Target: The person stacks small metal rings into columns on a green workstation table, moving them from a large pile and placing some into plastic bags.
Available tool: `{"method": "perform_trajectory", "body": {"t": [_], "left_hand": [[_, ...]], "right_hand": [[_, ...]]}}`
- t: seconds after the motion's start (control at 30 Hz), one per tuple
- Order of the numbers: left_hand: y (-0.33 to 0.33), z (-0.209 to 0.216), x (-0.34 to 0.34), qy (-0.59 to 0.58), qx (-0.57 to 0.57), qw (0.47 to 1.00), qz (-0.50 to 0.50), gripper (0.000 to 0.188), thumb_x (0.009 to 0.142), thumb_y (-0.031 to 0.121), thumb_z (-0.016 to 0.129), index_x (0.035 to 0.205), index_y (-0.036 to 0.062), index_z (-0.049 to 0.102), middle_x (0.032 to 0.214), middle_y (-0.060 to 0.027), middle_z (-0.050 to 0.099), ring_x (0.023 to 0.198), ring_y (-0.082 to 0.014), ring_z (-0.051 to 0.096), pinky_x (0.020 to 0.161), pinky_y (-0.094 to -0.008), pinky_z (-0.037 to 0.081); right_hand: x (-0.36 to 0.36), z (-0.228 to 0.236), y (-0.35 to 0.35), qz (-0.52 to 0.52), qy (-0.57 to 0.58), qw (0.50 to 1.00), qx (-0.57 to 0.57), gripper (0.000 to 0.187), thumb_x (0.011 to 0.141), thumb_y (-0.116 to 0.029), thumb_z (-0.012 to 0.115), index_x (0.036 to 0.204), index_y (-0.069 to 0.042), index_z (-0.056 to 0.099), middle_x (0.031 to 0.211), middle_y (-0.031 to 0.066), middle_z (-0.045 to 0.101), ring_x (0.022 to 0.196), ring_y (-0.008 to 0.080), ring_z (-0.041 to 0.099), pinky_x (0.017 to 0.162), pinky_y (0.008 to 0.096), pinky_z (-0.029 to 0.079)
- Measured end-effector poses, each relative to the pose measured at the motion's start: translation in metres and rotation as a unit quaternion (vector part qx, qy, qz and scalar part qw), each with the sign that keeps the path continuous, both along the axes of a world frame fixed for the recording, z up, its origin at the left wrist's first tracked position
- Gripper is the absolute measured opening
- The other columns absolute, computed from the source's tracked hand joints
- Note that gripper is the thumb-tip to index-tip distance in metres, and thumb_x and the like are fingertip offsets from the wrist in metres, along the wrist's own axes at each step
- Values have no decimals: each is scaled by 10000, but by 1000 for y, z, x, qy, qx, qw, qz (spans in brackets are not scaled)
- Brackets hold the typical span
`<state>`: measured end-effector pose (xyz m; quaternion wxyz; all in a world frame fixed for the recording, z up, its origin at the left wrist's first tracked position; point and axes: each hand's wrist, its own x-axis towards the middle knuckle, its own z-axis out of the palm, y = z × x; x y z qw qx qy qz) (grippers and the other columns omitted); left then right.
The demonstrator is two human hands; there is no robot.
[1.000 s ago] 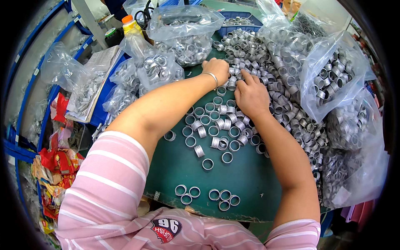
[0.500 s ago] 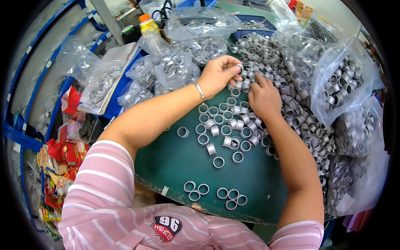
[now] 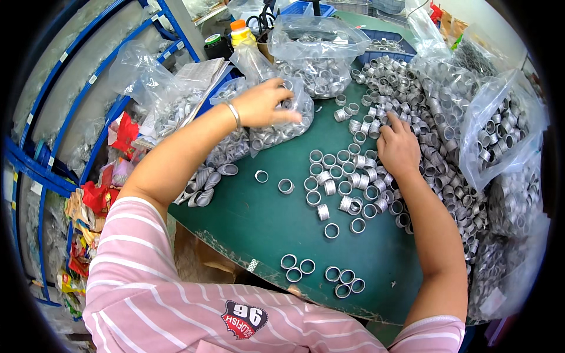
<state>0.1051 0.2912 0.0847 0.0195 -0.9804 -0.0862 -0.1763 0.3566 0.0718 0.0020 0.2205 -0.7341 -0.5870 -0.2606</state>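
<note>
Left hand [image 3: 265, 105]: moved left from the metal ring pile [image 3: 432, 141], now over a clear plastic bag of rings [image 3: 273, 141]; fingers spread, blurred; cannot tell whether a ring is held.
Right hand [image 3: 400, 146]: palm down at pile's left edge; grip cannot be told.
Loose rings [image 3: 323, 212]: scattered mid-tabletop [image 3: 247, 217].
Near edge: three-ring cluster [image 3: 292, 268] left, four-ring cluster [image 3: 352, 281] right.

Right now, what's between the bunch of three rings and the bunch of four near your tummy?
In the head view, only bare green tabletop lies between the three rings and the four rings.
</note>
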Motion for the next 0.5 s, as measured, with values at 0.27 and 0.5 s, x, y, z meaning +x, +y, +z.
{"method": "perform_trajectory", "body": {"t": [0.27, 0.5], "left_hand": [[-4, -5, 2, -101, 22, 995, -7, 58, 835, 83, 538, 855, 70, 591, 820, -117, 608, 770, -298, 610, 671, -380, 507], [-5, 42, 3, -181, -131, 962, 158, 199, 847, 196, 612, 962, 37, 581, 838, -120, 592, 840, -265, 604, 709, -345, 480]], "right_hand": [[1, -3, 3, -1, -3, 1000, -1, 120, 713, -153, 608, 749, -42, 636, 1178, 140, 575, 976, 279, 571, 745, 374, 504], [-1, -3, 3, 6, 6, 1000, -1, 120, 709, -150, 614, 744, -37, 631, 1166, 141, 573, 958, 272, 574, 725, 373, 506]]}}
